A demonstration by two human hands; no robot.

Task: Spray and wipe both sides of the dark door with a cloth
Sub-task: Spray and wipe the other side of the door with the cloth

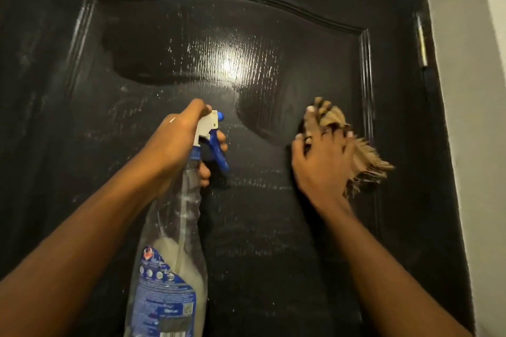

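Door (pixel 273 241) across nearly whole view: dark, glossy, arched raised panel. Left of centre: left hand (pixel 178 142) curled round neck of bottle (pixel 175 254), fingers wrapped over blue trigger (pixel 217 154), knuckles above white spray head. Bottle clear, blue label low down, pale liquid in lower part, nozzle aimed at door. Contact between nozzle and door: cannot tell. Centre: droplets and wet streaks over panel, bright glare spot above nozzle, darker smooth patches at upper left and just right of nozzle. Right of centre: right hand (pixel 320 161) against panel, fingers splayed and bent over cloth (pixel 367 164), gripping it and holding it to door. Cloth tan, dark stripes at top, frayed fringe sticking out past hand to right; blurred. Far right: brass hinge (pixel 421 44) at door edge, then pale wall (pixel 471 117).
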